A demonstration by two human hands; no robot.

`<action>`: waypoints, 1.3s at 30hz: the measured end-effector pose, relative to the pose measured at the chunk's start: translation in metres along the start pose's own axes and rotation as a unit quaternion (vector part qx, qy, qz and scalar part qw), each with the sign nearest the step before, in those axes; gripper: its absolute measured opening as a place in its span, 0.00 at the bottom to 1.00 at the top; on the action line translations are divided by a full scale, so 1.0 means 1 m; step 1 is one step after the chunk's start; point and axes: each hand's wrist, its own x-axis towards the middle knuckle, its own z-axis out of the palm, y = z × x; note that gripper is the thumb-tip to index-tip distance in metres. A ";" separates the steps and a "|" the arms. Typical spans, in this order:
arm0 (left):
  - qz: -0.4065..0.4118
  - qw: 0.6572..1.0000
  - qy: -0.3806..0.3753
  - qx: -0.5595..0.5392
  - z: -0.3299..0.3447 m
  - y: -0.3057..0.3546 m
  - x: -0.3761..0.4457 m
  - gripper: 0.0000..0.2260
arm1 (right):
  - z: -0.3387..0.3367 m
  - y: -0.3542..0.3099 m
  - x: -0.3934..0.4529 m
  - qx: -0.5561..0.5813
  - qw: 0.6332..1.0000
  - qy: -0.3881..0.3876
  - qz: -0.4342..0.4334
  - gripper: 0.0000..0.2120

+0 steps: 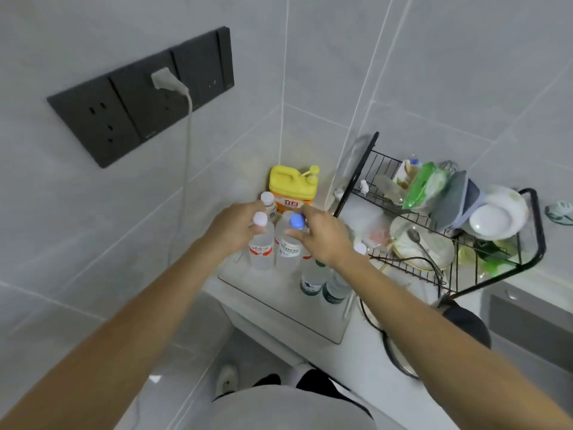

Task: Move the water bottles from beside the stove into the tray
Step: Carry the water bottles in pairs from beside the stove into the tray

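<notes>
L hand fingers around white-cap bottle neck; R hand fingers pinch blue-cap bottle. Two more bottles partly hidden under R wrist.

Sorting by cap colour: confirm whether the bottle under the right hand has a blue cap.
Yes, the bottle at the right hand fingers carries a blue cap.

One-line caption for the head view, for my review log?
Both hands, left hand and right hand, close around capped water bottles standing before a yellow detergent jug.
</notes>
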 end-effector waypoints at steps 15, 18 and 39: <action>0.059 0.996 -0.068 -0.006 0.069 -0.034 0.045 0.11 | 0.070 0.023 -0.014 -0.136 0.988 -0.020 0.071 0.18; 0.071 0.996 -0.060 -0.017 0.072 -0.034 0.047 0.10 | 0.076 0.024 -0.017 -0.153 0.984 -0.021 0.084 0.17; 0.137 0.987 -0.029 0.078 0.069 -0.023 0.038 0.13 | 0.068 0.030 -0.018 -0.119 0.992 -0.027 0.043 0.16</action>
